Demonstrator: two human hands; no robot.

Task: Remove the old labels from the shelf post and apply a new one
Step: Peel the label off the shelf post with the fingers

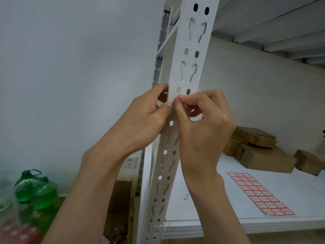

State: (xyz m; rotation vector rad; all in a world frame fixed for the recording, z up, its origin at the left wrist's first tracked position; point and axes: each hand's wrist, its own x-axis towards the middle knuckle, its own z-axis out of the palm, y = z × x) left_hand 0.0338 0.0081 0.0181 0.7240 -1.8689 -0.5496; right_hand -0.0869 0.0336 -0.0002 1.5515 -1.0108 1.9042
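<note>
Your left hand (147,113) wraps the shelf post (186,71) w/ thumb on its face; right hand (202,124) pinches smth tiny there, prob a label, too hidden to tell. Label sheet (260,194) lies on shelf (211,208), lower right.

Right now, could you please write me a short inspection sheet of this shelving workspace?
Surface: white shelf board, with small red scraps near the post.
Job's things: white perforated shelf post; sheet of red-bordered labels lying flat on the shelf.
Clutter: brown cardboard boxes stacked at the back of the shelf; green bottles at lower left.
Grippers: left hand holds the post's edge, thumb on its face; right hand pinches something small at the post, too small to identify.
Cables: nothing seen.
Surroundings: plain wall with a socket; underside of an upper shelf above.
</note>
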